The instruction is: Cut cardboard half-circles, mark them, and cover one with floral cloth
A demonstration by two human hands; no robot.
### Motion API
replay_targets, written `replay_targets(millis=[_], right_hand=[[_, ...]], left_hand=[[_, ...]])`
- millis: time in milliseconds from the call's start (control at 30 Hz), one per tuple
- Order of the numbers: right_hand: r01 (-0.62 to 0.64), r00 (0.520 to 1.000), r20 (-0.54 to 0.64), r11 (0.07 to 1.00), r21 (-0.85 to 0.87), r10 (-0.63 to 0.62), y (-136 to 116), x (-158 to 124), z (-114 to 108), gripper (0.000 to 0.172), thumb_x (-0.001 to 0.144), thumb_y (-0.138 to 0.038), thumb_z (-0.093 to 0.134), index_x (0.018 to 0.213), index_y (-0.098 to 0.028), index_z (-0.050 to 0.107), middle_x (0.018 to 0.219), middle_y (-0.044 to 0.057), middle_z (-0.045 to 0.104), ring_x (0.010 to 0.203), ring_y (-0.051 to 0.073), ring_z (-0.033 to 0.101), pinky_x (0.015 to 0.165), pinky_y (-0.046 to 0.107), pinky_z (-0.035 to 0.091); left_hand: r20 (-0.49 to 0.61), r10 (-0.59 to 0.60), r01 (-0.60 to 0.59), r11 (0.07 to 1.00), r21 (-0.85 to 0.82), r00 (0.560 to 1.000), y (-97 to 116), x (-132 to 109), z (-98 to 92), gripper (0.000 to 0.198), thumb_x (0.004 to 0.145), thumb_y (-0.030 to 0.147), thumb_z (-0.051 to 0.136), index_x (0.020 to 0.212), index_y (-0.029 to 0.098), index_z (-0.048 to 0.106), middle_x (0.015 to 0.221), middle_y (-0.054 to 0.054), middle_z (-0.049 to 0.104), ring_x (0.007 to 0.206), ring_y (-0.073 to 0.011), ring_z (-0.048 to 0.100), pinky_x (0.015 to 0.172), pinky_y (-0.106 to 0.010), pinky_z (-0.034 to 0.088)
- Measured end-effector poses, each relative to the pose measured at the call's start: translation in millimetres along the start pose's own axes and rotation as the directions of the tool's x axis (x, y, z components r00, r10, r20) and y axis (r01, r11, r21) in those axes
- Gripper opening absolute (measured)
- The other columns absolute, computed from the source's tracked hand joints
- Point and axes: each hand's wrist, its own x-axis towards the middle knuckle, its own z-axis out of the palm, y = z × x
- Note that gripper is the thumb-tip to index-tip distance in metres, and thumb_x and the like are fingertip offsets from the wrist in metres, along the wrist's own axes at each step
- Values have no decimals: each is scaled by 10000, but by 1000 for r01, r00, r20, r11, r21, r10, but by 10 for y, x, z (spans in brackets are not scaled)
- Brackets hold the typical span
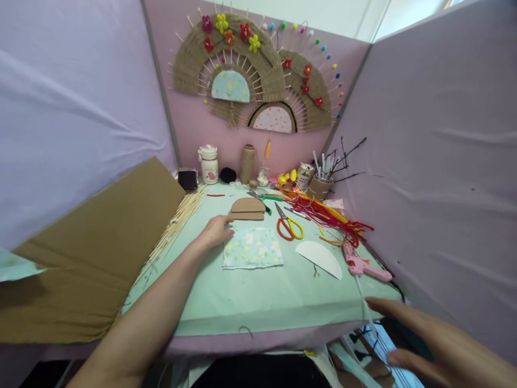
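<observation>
My left hand [216, 231] rests at the upper left corner of a floral fabric piece [253, 249] on the table, its visible fingertips a little apart. Just beyond it lie a half-round cardboard piece [248, 205] and a cardboard strip [247, 215]. I cannot tell whether the fingertips touch the cardboard. At the lower right, my right hand [436, 337] hovers past the table's front edge, thumb and fingers spread, with nothing in it. Nearest to it are the white cord-like strip [364, 302] and the pink glue gun [363, 265].
Red-and-yellow-handled scissors [290, 227] and a white half-round piece [321, 257] lie centre right. Pipe cleaners [323, 210] spread behind them. Thin sticks [177, 221] and a large cardboard sheet [100, 242] are on the left. A jar [208, 166] and twine spool [247, 163] stand behind.
</observation>
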Motion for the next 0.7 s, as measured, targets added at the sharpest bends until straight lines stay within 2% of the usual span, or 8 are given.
replay_targets(millis=[100, 167, 233, 267, 333, 400, 533, 700], right_hand=[[94, 981, 164, 993, 66, -104, -520, 544, -1, 504, 757, -473, 685, 1241, -345, 632, 1218, 83, 677, 1063, 319, 653, 871, 433, 538], [167, 939, 272, 972, 168, -208, -853, 1015, 113, 435, 797, -438, 655, 1214, -317, 634, 1157, 77, 701, 1018, 277, 660, 848, 381, 526], [188, 903, 332, 945, 266, -274, -1091, 1512, 340, 367, 822, -380, 630, 1176, -285, 637, 1044, 52, 729, 915, 235, 675, 810, 345, 517], [180, 919, 298, 948, 263, -257, -1168, 1751, 487, 324, 814, -349, 643, 1125, -259, 654, 988, 51, 735, 880, 229, 674, 790, 336, 509], [131, 980, 131, 981, 146, -151, -1251, 2163, 805, 240, 794, -285, 671, 1025, -221, 673, 986, 70, 725, 898, 233, 657, 787, 327, 484], [101, 990, 83, 989, 106, -110, -1272, 2446, 1097, 227, 795, -227, 662, 1018, -183, 669, 1034, 115, 703, 935, 251, 639, 795, 339, 461], [120, 990, 69, 990, 76, -125, -1235, 2623, 1433, 173, 781, -198, 678, 954, -191, 683, 1019, 96, 681, 962, 230, 604, 820, 321, 424], [108, 993, 35, 994, 36, -109, -1139, 2573, 1488, 55, 786, -257, 686, 806, -206, 680, 905, 60, 660, 933, 231, 569, 811, 340, 384]], left_hand=[[22, -21, 19, 994, 103, 1000, -1, -4, 30, 416, 620, 230, 689, 1033, 177, 677, 1145, -136, 658, 1126, -333, 561, 978, -385, 412], [27, -50, 45, 986, 161, 998, 5, -9, 60, 397, 634, 242, 680, 1026, 183, 673, 1131, -130, 659, 1140, -336, 548, 970, -386, 414], [30, -73, 65, 976, 206, 997, 13, -18, 90, 363, 664, 243, 653, 1023, 186, 664, 1126, -129, 657, 1134, -330, 548, 952, -384, 420], [30, -79, 70, 972, 223, 996, 17, -24, 102, 349, 680, 239, 637, 1025, 186, 659, 1130, -132, 654, 1132, -329, 547, 944, -385, 421], [31, -75, 65, 966, 248, 997, 28, -37, 117, 328, 704, 227, 610, 1027, 184, 647, 1134, -140, 646, 1126, -331, 544, 929, -392, 422], [35, -60, 49, 964, 260, 998, 38, -48, 120, 306, 712, 214, 594, 1013, 183, 640, 1117, -142, 645, 1110, -331, 548, 915, -393, 422], [51, -22, 9, 968, 249, 998, 49, -52, 110, 234, 714, 198, 582, 943, 201, 629, 1055, -108, 660, 1044, -293, 575, 869, -354, 430], [65, 3, -17, 976, 218, 998, 58, -46, 103, 135, 711, 169, 563, 830, 217, 605, 902, -54, 682, 882, -242, 607, 760, -310, 433]])
